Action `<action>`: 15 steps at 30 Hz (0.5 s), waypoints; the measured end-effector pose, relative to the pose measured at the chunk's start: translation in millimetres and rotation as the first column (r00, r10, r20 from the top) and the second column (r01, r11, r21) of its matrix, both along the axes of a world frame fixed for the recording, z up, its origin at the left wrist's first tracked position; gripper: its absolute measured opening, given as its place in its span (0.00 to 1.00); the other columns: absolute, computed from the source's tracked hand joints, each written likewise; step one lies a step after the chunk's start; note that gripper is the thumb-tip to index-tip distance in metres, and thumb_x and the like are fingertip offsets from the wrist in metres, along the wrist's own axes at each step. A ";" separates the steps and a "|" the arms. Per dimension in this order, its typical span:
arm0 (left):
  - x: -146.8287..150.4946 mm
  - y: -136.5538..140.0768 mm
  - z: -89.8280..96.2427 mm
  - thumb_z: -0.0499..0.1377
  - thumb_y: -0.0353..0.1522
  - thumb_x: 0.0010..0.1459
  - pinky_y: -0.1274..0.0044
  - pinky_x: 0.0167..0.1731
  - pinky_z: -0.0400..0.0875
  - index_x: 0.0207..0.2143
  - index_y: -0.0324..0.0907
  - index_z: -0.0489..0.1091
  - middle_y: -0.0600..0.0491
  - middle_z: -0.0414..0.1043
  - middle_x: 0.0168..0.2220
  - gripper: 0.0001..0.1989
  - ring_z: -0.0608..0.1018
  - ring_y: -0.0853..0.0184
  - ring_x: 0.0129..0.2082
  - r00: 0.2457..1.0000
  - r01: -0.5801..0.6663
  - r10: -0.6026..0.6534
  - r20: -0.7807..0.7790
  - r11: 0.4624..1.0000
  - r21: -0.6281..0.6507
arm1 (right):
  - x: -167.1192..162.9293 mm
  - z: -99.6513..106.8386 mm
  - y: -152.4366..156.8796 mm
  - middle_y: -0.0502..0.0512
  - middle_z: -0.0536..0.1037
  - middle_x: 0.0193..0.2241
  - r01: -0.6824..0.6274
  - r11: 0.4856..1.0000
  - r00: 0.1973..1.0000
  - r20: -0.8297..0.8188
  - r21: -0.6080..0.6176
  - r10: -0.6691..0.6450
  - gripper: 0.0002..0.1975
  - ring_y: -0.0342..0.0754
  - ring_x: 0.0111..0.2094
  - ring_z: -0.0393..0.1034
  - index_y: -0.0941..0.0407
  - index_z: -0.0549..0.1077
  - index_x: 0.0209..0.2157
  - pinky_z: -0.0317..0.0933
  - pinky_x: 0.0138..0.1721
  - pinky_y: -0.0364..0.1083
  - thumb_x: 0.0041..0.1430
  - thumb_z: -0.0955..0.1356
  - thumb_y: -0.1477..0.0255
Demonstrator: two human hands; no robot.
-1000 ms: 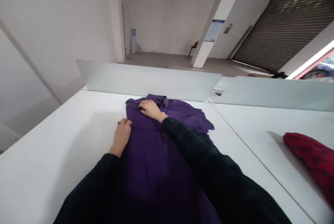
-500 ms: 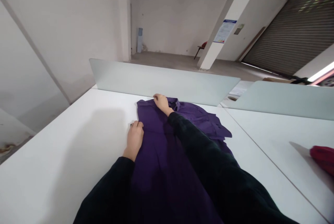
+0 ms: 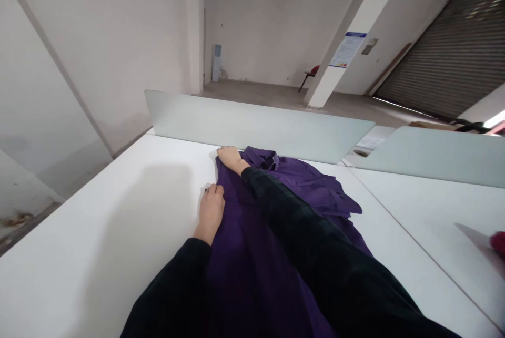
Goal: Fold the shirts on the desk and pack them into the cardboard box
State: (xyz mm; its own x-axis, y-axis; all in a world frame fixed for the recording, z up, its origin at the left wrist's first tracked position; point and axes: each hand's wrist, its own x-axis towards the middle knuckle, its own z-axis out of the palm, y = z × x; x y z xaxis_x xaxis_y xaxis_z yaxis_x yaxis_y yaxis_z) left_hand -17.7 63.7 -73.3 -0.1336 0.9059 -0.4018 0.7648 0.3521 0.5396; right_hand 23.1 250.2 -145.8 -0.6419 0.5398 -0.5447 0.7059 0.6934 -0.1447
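Note:
A purple collared shirt (image 3: 248, 233) lies spread on the white table (image 3: 130, 212), its collar toward the glass panel. My left hand (image 3: 212, 209) is closed on the shirt's left edge, partway down, and wears a ring. Farther up, my right hand (image 3: 230, 158) reaches across and grips the shirt's upper left corner, by the shoulder. Both sets of fingertips are partly hidden. A sleeve (image 3: 343, 196) of the shirt lies folded at the right, and my right forearm covers part of the cloth.
A frosted glass panel (image 3: 244, 122) stands along the table's far edge, with a second panel (image 3: 442, 154) to its right. Something red (image 3: 497, 243) lies at the right edge. Beyond stand a pillar (image 3: 335, 59) and a water dispenser (image 3: 216, 63).
My right hand has moved left from beside the collar to the shirt's upper left corner. My left hand still holds the edge. The view has shifted slightly.

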 end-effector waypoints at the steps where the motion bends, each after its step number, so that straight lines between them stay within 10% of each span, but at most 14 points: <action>1: 0.0 0.0 -0.5 0.52 0.20 0.59 0.66 0.48 0.67 0.37 0.40 0.67 0.47 0.70 0.40 0.09 0.72 0.60 0.43 1.000 0.003 -0.003 0.001 1.000 0.004 | 4.0 -4.2 4.6 0.69 0.79 0.44 0.059 0.998 0.998 0.023 0.002 -0.059 0.18 0.54 0.46 0.74 0.62 0.76 0.47 0.63 0.47 0.49 0.65 0.59 0.81; 15: 1.6 -0.6 1.7 0.52 0.20 0.58 0.69 0.44 0.70 0.36 0.40 0.68 0.47 0.69 0.39 0.10 0.73 0.62 0.39 0.996 -0.080 0.082 -0.036 0.994 0.070 | 7.8 -9.0 22.0 0.60 0.80 0.44 0.332 0.931 0.937 -0.063 -0.150 -0.344 0.12 0.50 0.45 0.73 0.58 0.79 0.43 0.62 0.46 0.42 0.63 0.66 0.69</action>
